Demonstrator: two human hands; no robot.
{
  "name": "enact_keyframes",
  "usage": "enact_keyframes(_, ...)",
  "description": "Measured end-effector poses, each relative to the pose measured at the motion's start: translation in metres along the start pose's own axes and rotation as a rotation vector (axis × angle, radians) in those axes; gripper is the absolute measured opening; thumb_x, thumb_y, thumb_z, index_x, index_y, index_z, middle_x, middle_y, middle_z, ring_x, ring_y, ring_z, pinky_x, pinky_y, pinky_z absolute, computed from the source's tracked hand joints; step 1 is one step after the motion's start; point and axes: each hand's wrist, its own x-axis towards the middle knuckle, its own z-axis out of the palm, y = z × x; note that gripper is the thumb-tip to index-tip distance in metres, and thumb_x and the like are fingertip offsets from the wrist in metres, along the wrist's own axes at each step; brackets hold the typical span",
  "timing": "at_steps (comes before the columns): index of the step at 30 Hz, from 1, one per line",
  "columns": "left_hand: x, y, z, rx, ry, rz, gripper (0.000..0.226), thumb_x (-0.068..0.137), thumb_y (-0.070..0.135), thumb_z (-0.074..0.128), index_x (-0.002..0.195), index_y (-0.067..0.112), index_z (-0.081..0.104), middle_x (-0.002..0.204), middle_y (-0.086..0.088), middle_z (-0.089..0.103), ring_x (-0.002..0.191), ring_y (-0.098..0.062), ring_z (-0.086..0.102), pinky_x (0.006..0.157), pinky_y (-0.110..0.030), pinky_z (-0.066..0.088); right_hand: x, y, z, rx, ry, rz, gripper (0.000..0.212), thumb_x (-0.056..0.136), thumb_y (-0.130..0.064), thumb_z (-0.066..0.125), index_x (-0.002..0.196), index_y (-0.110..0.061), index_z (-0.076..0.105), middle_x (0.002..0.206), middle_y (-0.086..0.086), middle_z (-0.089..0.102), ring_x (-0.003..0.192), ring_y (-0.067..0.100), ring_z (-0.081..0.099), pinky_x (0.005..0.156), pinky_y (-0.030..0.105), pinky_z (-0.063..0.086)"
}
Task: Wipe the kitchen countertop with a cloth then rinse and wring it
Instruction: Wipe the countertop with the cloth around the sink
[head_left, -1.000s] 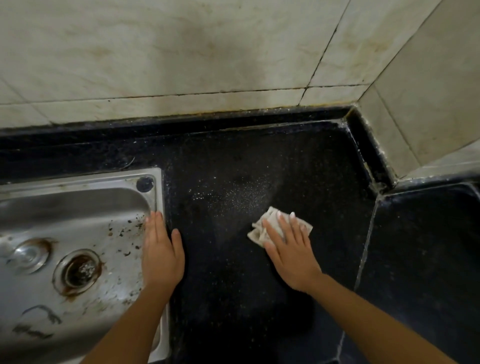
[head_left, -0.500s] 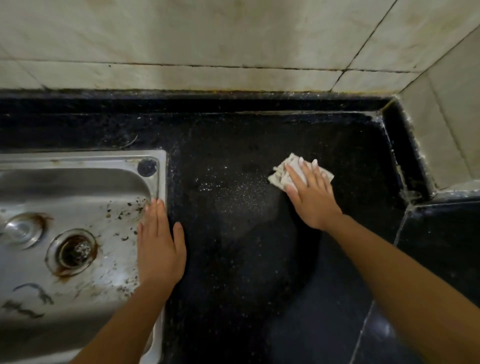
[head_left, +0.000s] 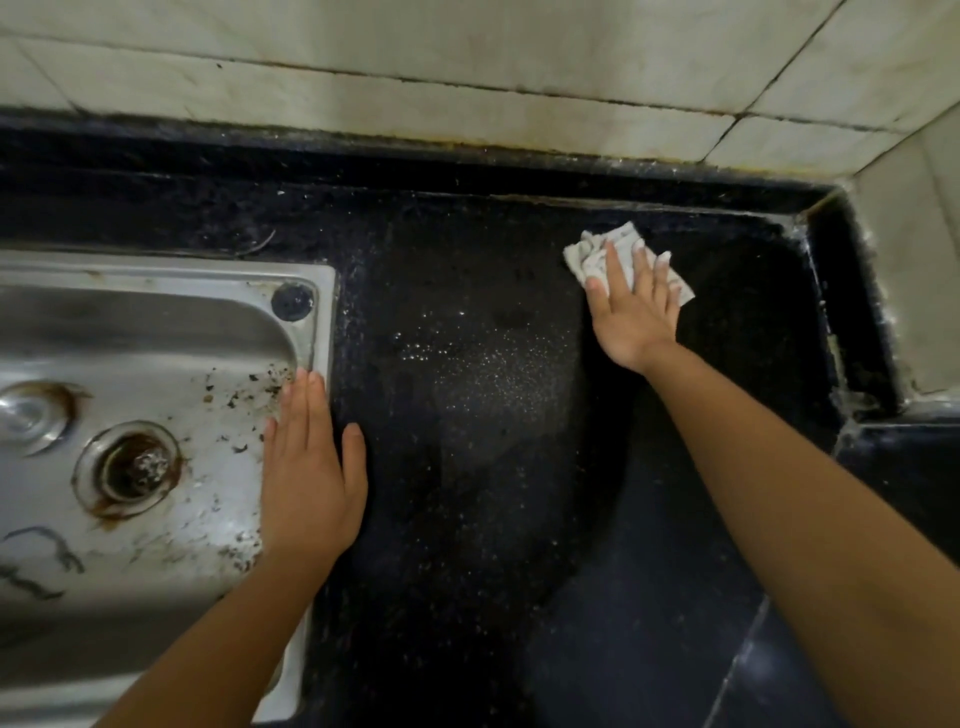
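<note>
Right hand (head_left: 635, 312) presses the cloth (head_left: 586, 255) flat-fingered on the far countertop (head_left: 467, 493), left hand (head_left: 306, 483) resting flat; even strokes toward the sink (head_left: 156, 273) should work best.

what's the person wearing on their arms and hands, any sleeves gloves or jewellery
Nothing worn shows. The left hand and right hand are bare, with no gloves, rings or bracelets, and the nails are short. The left forearm and right forearm are uncovered to the frame's edge: no sleeve, watch or band in view.
</note>
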Motion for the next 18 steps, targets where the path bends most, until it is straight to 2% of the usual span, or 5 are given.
enact_keyframes(7, 0.0, 0.002, -0.001, 0.031, -0.001, -0.003, 0.063, 0.097, 0.038, 0.022, 0.15, 0.006, 0.014, 0.158, -0.01, 0.013, 0.146, -0.02, 0.006, 0.119, -0.042, 0.01, -0.105, 0.0, 0.042, -0.103, -0.051, -0.249, 0.055, 0.102, -0.046, 0.016, 0.151, -0.036, -0.007, 0.162, 0.001, -0.012, 0.144, 0.022, -0.026, 0.114, 0.037, -0.016)
enact_keyframes(10, -0.001, 0.002, -0.003, 0.019, -0.001, -0.013, 0.057, 0.101, 0.03, 0.029, 0.151, 0.006, 0.014, 0.158, -0.01, 0.012, 0.146, -0.02, 0.006, 0.119, -0.043, 0.01, -0.137, 0.018, 0.049, -0.184, -0.109, -0.358, 0.053, 0.098, -0.054, 0.005, 0.144, -0.044, -0.019, 0.158, -0.007, -0.019, 0.141, 0.016, -0.033, 0.112, 0.031, -0.022)
enact_keyframes(12, -0.001, 0.002, -0.003, 0.023, -0.006, -0.023, 0.057, 0.101, 0.027, 0.031, 0.151, 0.006, 0.012, 0.159, -0.009, 0.011, 0.147, -0.019, 0.006, 0.119, -0.043, 0.008, -0.14, 0.039, 0.046, -0.244, -0.116, -0.398, 0.054, 0.092, -0.058, -0.002, 0.142, -0.046, -0.02, 0.159, -0.009, -0.017, 0.141, 0.014, -0.031, 0.112, 0.029, -0.021)
enact_keyframes(15, 0.001, 0.003, -0.002, 0.023, -0.012, -0.021, 0.058, 0.101, 0.026, 0.032, 0.151, 0.006, 0.011, 0.159, -0.009, 0.01, 0.147, -0.019, 0.005, 0.119, -0.042, 0.008, -0.117, 0.066, 0.034, -0.197, -0.04, -0.243, 0.061, 0.089, -0.06, 0.002, 0.147, -0.041, -0.008, 0.162, -0.002, -0.004, 0.146, 0.018, -0.018, 0.117, 0.035, -0.008)
enact_keyframes(18, 0.001, 0.002, -0.001, 0.02, -0.017, -0.021, 0.058, 0.101, 0.028, 0.031, 0.151, 0.006, 0.011, 0.159, -0.009, 0.01, 0.147, -0.019, 0.005, 0.119, -0.043, 0.008, -0.077, 0.082, 0.016, -0.104, 0.065, -0.017, 0.06, 0.099, -0.054, 0.018, 0.154, -0.032, 0.004, 0.163, 0.006, 0.002, 0.148, 0.028, -0.008, 0.118, 0.043, -0.002)
